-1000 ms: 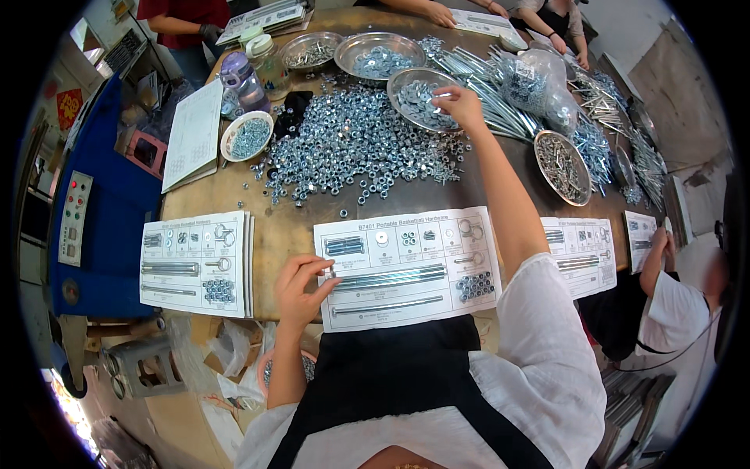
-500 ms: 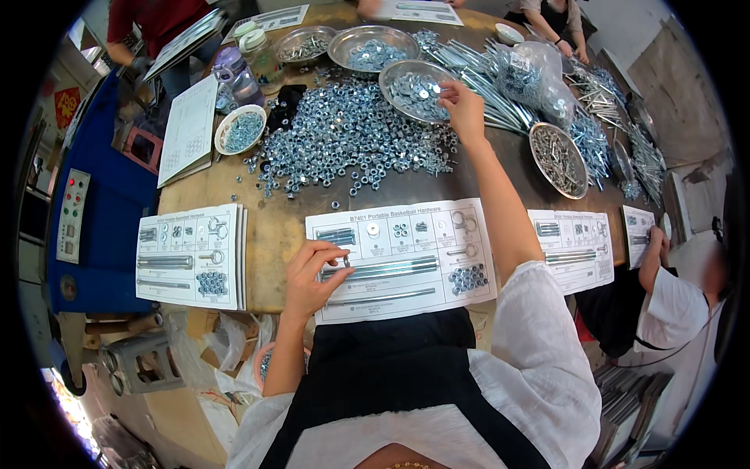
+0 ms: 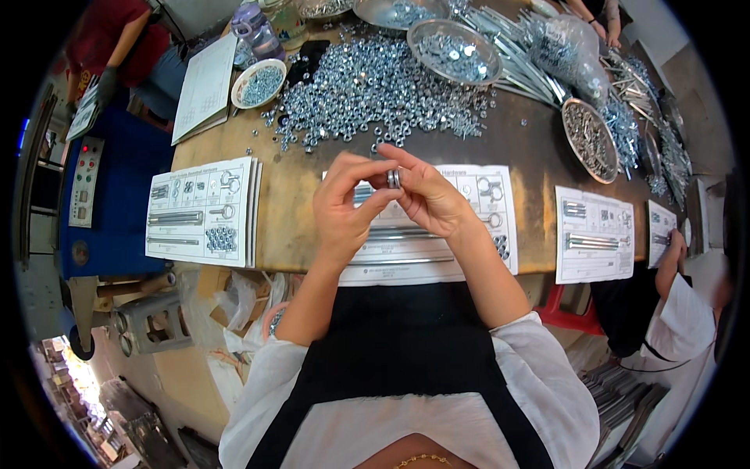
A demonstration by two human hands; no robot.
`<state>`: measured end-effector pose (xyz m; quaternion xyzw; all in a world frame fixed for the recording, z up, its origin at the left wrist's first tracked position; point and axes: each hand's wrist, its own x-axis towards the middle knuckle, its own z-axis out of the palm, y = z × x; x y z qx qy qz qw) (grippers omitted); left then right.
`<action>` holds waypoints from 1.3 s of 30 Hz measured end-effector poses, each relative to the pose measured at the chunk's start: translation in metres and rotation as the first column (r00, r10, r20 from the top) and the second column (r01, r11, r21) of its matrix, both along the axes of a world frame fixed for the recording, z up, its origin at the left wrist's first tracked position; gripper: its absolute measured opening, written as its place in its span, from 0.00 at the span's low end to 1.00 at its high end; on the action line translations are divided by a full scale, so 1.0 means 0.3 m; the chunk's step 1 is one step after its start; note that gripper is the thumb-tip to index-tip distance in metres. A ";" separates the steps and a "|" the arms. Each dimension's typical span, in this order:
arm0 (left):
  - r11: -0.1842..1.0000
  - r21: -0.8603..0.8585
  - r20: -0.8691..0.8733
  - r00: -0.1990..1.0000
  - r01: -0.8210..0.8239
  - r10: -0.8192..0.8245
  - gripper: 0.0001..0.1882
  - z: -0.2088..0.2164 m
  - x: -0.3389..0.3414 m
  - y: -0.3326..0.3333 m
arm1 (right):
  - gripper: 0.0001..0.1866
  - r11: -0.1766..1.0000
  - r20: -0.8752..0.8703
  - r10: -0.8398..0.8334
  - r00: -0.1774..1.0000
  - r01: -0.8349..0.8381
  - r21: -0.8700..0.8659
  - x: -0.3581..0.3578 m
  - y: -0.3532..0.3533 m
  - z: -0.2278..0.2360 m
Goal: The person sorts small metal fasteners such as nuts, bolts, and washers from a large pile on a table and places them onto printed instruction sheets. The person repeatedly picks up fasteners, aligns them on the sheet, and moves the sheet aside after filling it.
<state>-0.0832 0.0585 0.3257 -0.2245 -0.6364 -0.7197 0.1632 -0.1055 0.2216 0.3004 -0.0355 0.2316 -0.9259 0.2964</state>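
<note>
Above the middle hardware sheet (image 3: pixel 406 270), my hands meet around a small stack of round metal washers (image 3: pixel 393 179). My left hand (image 3: pixel 348 205) pinches the stack edge-on between thumb and fingers. From the other side, the thumb and fingers of my right hand (image 3: pixel 437 199) close on it. My fingers partly cover the washers, so how many there are is unclear. Pictures of bolts, nuts and rings fill the printed sheet under my hands. Beyond it lies a wide pile of loose nuts (image 3: pixel 351 94). A metal bowl of flat washers (image 3: pixel 449 59) stands at that pile's far right.
A sheet stack (image 3: pixel 199 211) lies left and another sheet (image 3: pixel 595 234) right. A bowl of small hardware (image 3: pixel 262 84) and purple bottle (image 3: pixel 258 31) stand far left. Far right are a bowl of bolts (image 3: pixel 590 141), long rods (image 3: pixel 519 66) and a bag (image 3: pixel 570 51). Other people work around the table.
My right hand has come back from the washer bowl to my left hand. The left hand has lifted off the sheet with its washers, and both now grip the stack. My view has shifted.
</note>
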 end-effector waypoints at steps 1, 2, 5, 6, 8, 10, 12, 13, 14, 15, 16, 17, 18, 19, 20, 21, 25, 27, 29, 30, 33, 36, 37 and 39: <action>1.000 -0.023 0.006 1.000 0.004 -0.003 0.19 -0.006 0.008 -0.003 | 0.27 1.000 0.026 -0.021 0.999 0.022 -0.009 0.028 -0.011 -0.004; 0.999 -0.045 0.011 1.000 0.008 -0.007 0.19 -0.013 0.018 -0.006 | 0.27 0.999 0.052 -0.042 0.998 0.043 -0.017 0.050 -0.020 -0.013; 0.997 -0.055 0.065 0.997 0.045 -0.042 0.19 -0.044 0.043 0.003 | 0.25 0.995 0.054 -0.098 0.994 0.098 0.015 0.094 -0.006 -0.036; 0.996 -0.070 0.081 0.995 0.055 -0.049 0.19 -0.049 0.048 0.003 | 0.24 0.995 0.043 -0.094 0.995 0.094 -0.017 0.101 -0.003 -0.051; 0.994 -0.088 0.111 0.992 0.071 -0.062 0.18 -0.054 0.055 0.011 | 0.24 0.995 0.043 -0.097 0.994 0.097 0.003 0.109 0.007 -0.081; 0.989 -0.140 0.114 0.993 0.053 -0.037 0.18 -0.066 0.059 0.009 | 0.25 0.996 0.039 -0.089 0.995 0.089 0.007 0.112 0.015 -0.094; 0.976 -0.218 0.091 0.996 0.014 0.006 0.18 -0.075 0.061 0.009 | 0.23 0.988 -0.002 -0.111 0.994 0.110 0.106 0.126 0.019 -0.091; 0.966 -0.257 0.125 0.992 0.036 -0.004 0.17 -0.079 0.059 0.002 | 0.22 0.980 -0.026 -0.122 0.992 0.125 0.156 0.131 0.025 -0.085; 0.954 -0.295 0.159 0.987 0.060 -0.013 0.17 -0.083 0.055 -0.010 | 0.20 0.929 -0.062 -0.178 0.982 0.189 0.318 0.134 0.035 -0.075; 0.940 -0.332 0.190 0.982 0.083 -0.019 0.16 -0.084 0.048 -0.020 | 0.19 0.848 -0.107 -0.226 0.968 0.249 0.467 0.133 0.052 -0.058; 0.896 -0.437 0.231 0.973 0.083 0.022 0.15 -0.093 0.034 -0.023 | 0.18 0.739 -0.159 -0.265 0.951 0.306 0.600 0.132 0.073 -0.050; 0.840 -0.536 0.266 0.962 0.089 0.068 0.14 -0.112 0.016 -0.024 | 0.16 0.682 -0.191 -0.337 0.922 0.379 0.625 0.129 0.106 -0.060; 0.773 -0.627 0.294 0.948 0.095 0.121 0.13 -0.136 0.006 -0.026 | 0.16 0.666 -0.162 -0.425 0.891 0.429 0.611 0.124 0.139 -0.064; 0.628 -0.778 0.135 0.974 -0.011 0.184 0.12 -0.180 0.006 -0.022 | 0.16 0.658 -0.164 -0.453 0.877 0.452 0.603 0.125 0.171 -0.071; 0.455 -0.881 -0.035 0.976 -0.131 0.213 0.12 -0.239 0.011 -0.007 | 0.15 0.649 -0.165 -0.479 0.862 0.475 0.594 0.127 0.204 -0.078; 0.259 -0.932 -0.204 0.957 -0.254 0.205 0.12 -0.288 0.015 0.009 | 0.15 0.642 -0.161 -0.508 0.846 0.496 0.585 0.127 0.228 -0.086; 0.082 -0.916 -0.354 0.887 -0.393 0.297 0.13 -0.344 0.056 0.086 | 0.14 0.643 -0.122 -0.523 0.843 0.485 0.593 0.161 0.277 -0.109; 0.032 -0.921 -0.361 0.880 -0.389 0.307 0.15 -0.342 0.055 0.097 | 0.13 0.657 -0.106 -0.518 0.849 0.474 0.586 0.178 0.288 -0.129; 0.012 -0.926 -0.355 0.883 -0.377 0.306 0.15 -0.335 0.060 0.100 | 0.13 0.655 -0.083 -0.528 0.845 0.467 0.594 0.200 0.288 -0.137; 0.034 -0.931 -0.336 0.892 -0.363 0.302 0.13 -0.318 0.066 0.099 | 0.13 0.649 -0.078 -0.533 0.842 0.467 0.600 0.207 0.298 -0.143; 0.043 -0.905 -0.400 0.879 -0.424 0.261 0.10 -0.308 0.098 0.042 | 0.13 0.634 -0.085 -0.551 0.830 0.483 0.604 0.223 0.336 -0.171; 0.181 -0.906 -0.349 0.916 -0.383 0.196 0.05 -0.309 0.128 0.027 | 0.13 0.604 -0.092 -0.597 0.797 0.522 0.602 0.232 0.389 -0.196; 0.209 -0.907 -0.328 0.925 -0.365 0.191 0.04 -0.315 0.132 0.019 | 0.13 0.596 -0.092 -0.612 0.785 0.534 0.600 0.229 0.407 -0.209; 0.236 -0.896 -0.338 0.923 -0.376 0.186 0.04 -0.317 0.112 0.019 | 0.13 0.578 -0.116 -0.633 0.765 0.567 0.587 0.230 0.458 -0.242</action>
